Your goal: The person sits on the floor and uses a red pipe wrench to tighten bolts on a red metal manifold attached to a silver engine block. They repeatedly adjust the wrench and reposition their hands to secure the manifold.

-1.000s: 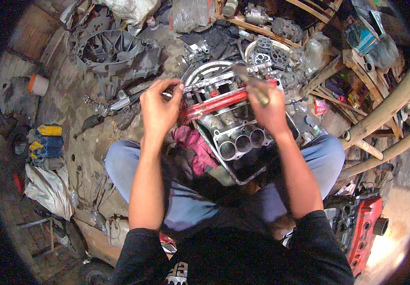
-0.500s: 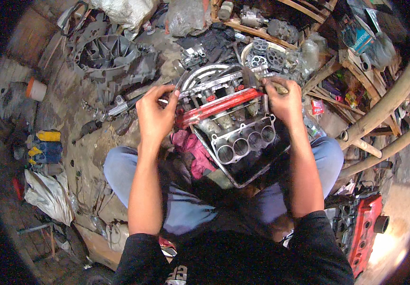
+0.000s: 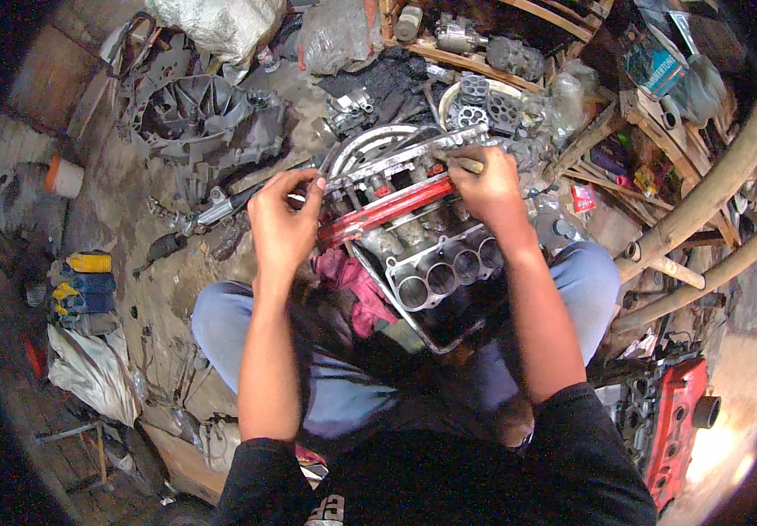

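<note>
I sit on the ground with the engine part (image 3: pixel 422 254) resting between my knees, a grey metal block with a row of round ports at its near side and a red rail (image 3: pixel 387 210) running across its middle. My left hand (image 3: pixel 284 223) is curled over the left end of this block, fingers bent and closed on the edge near the red rail; I cannot tell if there is a small piece inside them. My right hand (image 3: pixel 488 188) is on the far right end, closed around a thin wooden handle tool (image 3: pixel 462 162). I judge that the block is heavy and stiff, with sharp cast edges and probably an oily surface, so it is better to hold it by the two ends, not by the thin pipes. A pink rag (image 3: pixel 352 280) lies under it on my lap. The floor (image 3: pixel 142 289) is dirty concrete, covered with parts. A big grey housing (image 3: pixel 199 118) lies far to the left, blue and yellow packs (image 3: pixel 85 285) are at the left, a red engine cover (image 3: pixel 676 430) is near on the right, and bamboo poles (image 3: pixel 703 202) and wooden shelves stand on the right side.
</note>
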Action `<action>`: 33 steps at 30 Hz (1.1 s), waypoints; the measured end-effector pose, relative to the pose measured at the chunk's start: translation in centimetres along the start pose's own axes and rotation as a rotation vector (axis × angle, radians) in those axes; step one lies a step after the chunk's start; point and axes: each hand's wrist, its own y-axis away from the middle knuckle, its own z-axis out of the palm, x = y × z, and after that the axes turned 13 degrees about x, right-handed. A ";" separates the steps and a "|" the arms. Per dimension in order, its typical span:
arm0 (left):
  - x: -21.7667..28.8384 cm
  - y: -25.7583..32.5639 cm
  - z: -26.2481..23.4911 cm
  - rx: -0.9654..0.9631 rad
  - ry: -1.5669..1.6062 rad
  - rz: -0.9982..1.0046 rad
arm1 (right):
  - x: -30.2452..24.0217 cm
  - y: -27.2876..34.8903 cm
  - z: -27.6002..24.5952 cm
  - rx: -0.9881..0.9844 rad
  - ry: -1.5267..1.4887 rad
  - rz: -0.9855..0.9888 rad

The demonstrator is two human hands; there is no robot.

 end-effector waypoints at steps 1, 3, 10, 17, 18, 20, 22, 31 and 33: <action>0.1 0.0 0.0 -0.002 -0.007 0.006 | 0.7 0.1 0.9 0.013 0.036 -0.033; 0.1 0.1 0.0 -0.002 -0.021 0.011 | 0.6 0.1 1.4 -0.011 0.014 0.001; 0.3 0.2 -0.1 0.016 -0.022 0.019 | 4.1 -2.7 -0.1 -0.134 -0.314 0.298; -0.1 0.2 -1.6 0.053 -0.012 -0.019 | -3.0 0.9 -4.5 -0.089 -0.309 0.104; -0.3 0.1 -1.6 0.057 -0.004 -0.007 | -3.4 1.0 -4.8 -0.119 -0.226 0.056; 0.0 0.0 -1.7 0.058 -0.007 0.006 | -3.3 1.1 -4.6 -0.212 -0.339 0.159; 0.0 0.0 -1.8 0.009 -0.005 -0.067 | -3.1 1.1 -4.1 -0.303 -0.468 0.194; -0.6 0.0 -2.2 0.064 0.004 0.002 | -0.5 -0.5 -8.3 -0.535 -0.433 0.216; -0.5 0.0 -2.0 0.058 0.007 0.005 | 1.2 0.4 -8.7 -0.436 -0.203 0.096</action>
